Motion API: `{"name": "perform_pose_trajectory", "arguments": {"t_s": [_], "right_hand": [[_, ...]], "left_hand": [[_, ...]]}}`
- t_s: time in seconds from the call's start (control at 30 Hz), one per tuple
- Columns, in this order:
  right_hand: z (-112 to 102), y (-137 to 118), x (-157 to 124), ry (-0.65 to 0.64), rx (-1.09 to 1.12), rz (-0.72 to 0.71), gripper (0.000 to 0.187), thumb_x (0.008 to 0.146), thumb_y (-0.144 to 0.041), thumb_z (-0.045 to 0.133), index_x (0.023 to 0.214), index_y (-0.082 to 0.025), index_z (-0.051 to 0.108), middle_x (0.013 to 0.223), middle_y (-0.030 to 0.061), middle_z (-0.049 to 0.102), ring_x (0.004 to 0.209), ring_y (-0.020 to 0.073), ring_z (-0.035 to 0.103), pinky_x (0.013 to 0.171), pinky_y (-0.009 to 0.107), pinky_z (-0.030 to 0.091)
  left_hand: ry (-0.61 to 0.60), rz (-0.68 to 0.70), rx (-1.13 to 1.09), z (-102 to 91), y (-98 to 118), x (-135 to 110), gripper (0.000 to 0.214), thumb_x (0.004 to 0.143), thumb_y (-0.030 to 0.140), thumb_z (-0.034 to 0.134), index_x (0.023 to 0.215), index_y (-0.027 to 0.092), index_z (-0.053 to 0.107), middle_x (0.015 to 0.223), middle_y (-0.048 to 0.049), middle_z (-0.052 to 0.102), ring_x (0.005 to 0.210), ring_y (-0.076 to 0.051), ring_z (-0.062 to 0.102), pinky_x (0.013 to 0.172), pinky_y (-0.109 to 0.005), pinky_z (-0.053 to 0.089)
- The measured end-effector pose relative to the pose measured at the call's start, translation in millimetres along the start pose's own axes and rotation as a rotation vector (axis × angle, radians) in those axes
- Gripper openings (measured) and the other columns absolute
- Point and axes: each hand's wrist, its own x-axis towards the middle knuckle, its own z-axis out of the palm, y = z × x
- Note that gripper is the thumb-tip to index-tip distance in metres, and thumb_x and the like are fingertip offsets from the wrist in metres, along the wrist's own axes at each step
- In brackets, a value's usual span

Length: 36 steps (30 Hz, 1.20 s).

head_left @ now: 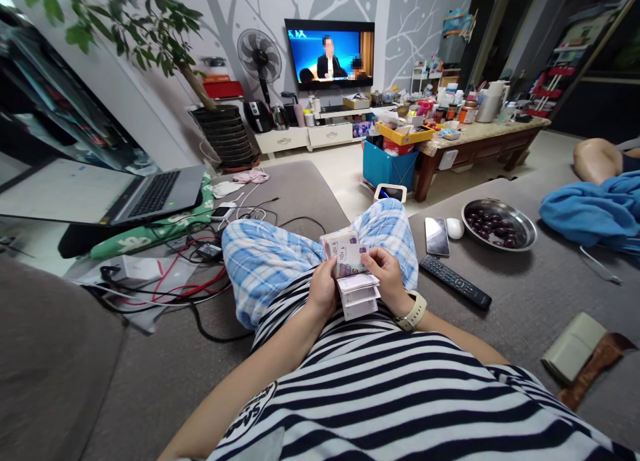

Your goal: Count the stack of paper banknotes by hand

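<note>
A stack of purple-and-white banknotes (345,253) is held over my lap, between the knees of blue checked trousers (273,257). My left hand (323,289) is closed round the stack's left side. At its right edge, the thumb and fingers of my right hand (387,274) pinch a note. Several notes (359,297) fold down below the fingers, their lower ends fanned toward my striped shirt. A pale watch (414,311) is on my right wrist. How many notes each hand grips is hidden.
Right of me on the sofa lie a remote control (456,282), a phone (437,237), a white mouse (455,229), a metal bowl of dark fruit (525,244) and a pale wallet (575,346). Leftward are an open laptop (160,193) and tangled cables (195,294). Another person's knee (597,159) shows far right.
</note>
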Motion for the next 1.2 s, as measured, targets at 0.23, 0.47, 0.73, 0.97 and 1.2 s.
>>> {"name": "perform_pose_trajectory", "arguments": {"t_s": [0.23, 0.47, 0.73, 0.97, 1.2], "right_hand": [[-0.2, 0.0, 0.7, -0.004, -0.006, 0.007, 0.037, 0.084, -0.053, 0.068, 0.07, -0.021, 0.056, 0.064, -0.0035, 0.048, 0.062, 0.0139, 0.041, 0.059, 0.028, 0.036], [-0.4, -1.2, 0.5, -0.009, -0.001, 0.003, 0.038, 0.084, -0.054, 0.068, 0.07, -0.021, 0.056, 0.064, -0.0032, 0.048, 0.062, 0.014, 0.041, 0.058, 0.028, 0.035], [0.2, 0.8, 1.4, -0.003, 0.007, 0.006, 0.037, 0.083, -0.055, 0.068, 0.072, -0.022, 0.055, 0.065, -0.0035, 0.048, 0.062, 0.0138, 0.041, 0.058, 0.028, 0.036], [-0.3, 1.9, 2.1, -0.009, 0.012, -0.005, 0.035, 0.084, -0.05, 0.068, 0.071, -0.021, 0.054, 0.064, -0.004, 0.046, 0.061, 0.0134, 0.04, 0.058, 0.027, 0.035], [0.6, -1.1, 2.5, -0.007, 0.046, -0.001, 0.029, 0.084, -0.047, 0.068, 0.076, -0.02, 0.06, 0.068, -0.0022, 0.055, 0.064, 0.0143, 0.047, 0.061, 0.028, 0.04]], "left_hand": [[-0.011, -0.004, -0.009, -0.8, -0.7, 0.7, 0.027, 0.068, 0.036, 0.078, 0.082, 0.014, 0.073, 0.08, -0.0077, 0.078, 0.087, -0.027, 0.074, 0.086, -0.038, 0.055], [-0.002, -0.013, -0.008, -1.9, -1.4, 2.0, 0.029, 0.067, 0.038, 0.079, 0.083, 0.014, 0.073, 0.079, -0.0072, 0.077, 0.087, -0.027, 0.074, 0.086, -0.038, 0.055], [0.009, -0.014, -0.01, -2.3, -2.9, 3.4, 0.028, 0.068, 0.036, 0.077, 0.084, 0.013, 0.073, 0.08, -0.008, 0.078, 0.087, -0.028, 0.074, 0.085, -0.039, 0.056], [0.001, -0.008, -0.017, 0.1, -0.2, 2.2, 0.026, 0.068, 0.036, 0.075, 0.083, 0.015, 0.073, 0.08, -0.0075, 0.078, 0.09, -0.028, 0.074, 0.083, -0.039, 0.057], [-0.035, -0.011, -0.004, 0.7, 2.9, 0.1, 0.031, 0.062, 0.04, 0.081, 0.077, 0.015, 0.07, 0.082, -0.0094, 0.078, 0.096, -0.031, 0.073, 0.086, -0.039, 0.056]]}}
